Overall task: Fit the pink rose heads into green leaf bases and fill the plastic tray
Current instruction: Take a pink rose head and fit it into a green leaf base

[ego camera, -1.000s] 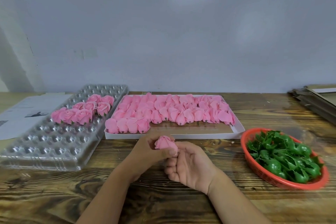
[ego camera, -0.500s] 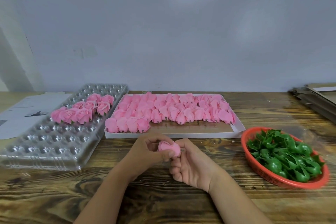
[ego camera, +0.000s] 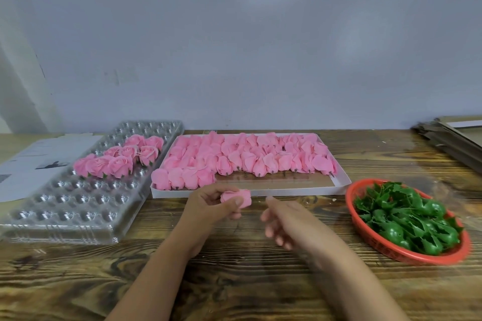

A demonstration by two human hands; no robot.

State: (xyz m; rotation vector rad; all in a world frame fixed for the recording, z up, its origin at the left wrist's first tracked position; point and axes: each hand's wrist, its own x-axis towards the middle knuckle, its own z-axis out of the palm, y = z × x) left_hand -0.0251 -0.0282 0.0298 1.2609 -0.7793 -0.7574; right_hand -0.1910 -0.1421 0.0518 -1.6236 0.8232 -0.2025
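- Head view, grip: the left hand (ego camera: 208,206) pinches one pink rose head (ego camera: 236,198) between thumb and fingertips, above the counter (ego camera: 234,281); the right hand (ego camera: 289,219), just right of that grip, is blurred, its fingers loosely spread and holding nothing.
- Handling: the rose head looks light and soft, its layered petals easy to crush; I judge a gentle pinch low at the base safest, leaving the bloom untouched.
- Looks: pale pink, a rounded bud lying sideways in the grip.
- Surroundings: beyond the grip, a white box (ego camera: 339,180) holds loose rose heads; far right, a red basket (ego camera: 365,232) holds green leaf bases (ego camera: 407,219); left, the plastic tray (ego camera: 65,216) carries a few finished roses (ego camera: 120,159), most cups unfilled.
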